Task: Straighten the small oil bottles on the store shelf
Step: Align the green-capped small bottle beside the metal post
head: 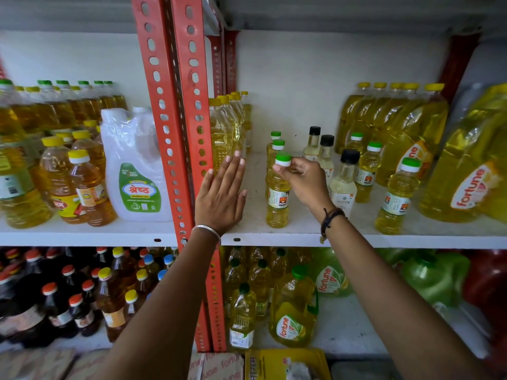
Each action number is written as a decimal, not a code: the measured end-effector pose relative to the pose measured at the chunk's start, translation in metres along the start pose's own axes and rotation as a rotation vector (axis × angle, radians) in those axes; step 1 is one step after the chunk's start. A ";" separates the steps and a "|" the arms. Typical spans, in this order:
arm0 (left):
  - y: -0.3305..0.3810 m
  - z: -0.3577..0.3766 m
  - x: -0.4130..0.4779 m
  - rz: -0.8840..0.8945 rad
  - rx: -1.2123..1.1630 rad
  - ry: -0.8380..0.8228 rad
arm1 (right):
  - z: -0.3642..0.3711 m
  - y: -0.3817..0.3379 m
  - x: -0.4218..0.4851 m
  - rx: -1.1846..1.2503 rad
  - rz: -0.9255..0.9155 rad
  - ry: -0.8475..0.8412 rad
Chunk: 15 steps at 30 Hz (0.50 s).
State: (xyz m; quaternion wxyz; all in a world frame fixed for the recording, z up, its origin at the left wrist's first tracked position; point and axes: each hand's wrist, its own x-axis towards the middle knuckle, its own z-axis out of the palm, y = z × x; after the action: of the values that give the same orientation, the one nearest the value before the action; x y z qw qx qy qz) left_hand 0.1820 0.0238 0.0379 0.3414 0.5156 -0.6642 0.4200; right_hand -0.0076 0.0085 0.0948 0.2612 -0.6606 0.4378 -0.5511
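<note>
Small yellow oil bottles with green-and-white caps stand on the white shelf. My right hand pinches the cap of the front small bottle, which stands upright near the shelf's front edge. Two more small bottles line up behind it. Three further small green-capped bottles stand apart to the right. Between the two groups are three clear bottles with black caps. My left hand is flat and open, fingers spread, beside the tall yellow-capped bottles at the shelf's left.
A red perforated steel upright divides the shelving just left of my left hand. Large Fortune oil jugs fill the right end. A white jug and amber bottles sit in the left bay. Lower shelves hold dark and yellow bottles.
</note>
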 end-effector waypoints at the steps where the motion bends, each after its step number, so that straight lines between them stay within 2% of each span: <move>1: 0.000 0.000 0.000 0.000 0.000 0.000 | -0.002 -0.001 -0.002 0.000 -0.001 0.001; 15: 0.000 0.000 0.000 0.002 0.000 -0.003 | -0.002 -0.009 -0.016 -0.005 -0.020 0.014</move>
State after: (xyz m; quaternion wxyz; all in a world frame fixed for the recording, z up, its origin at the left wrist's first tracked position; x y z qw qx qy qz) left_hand 0.1819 0.0241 0.0379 0.3401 0.5157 -0.6651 0.4195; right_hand -0.0076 0.0265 0.0948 0.2507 -0.6619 0.4343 -0.5572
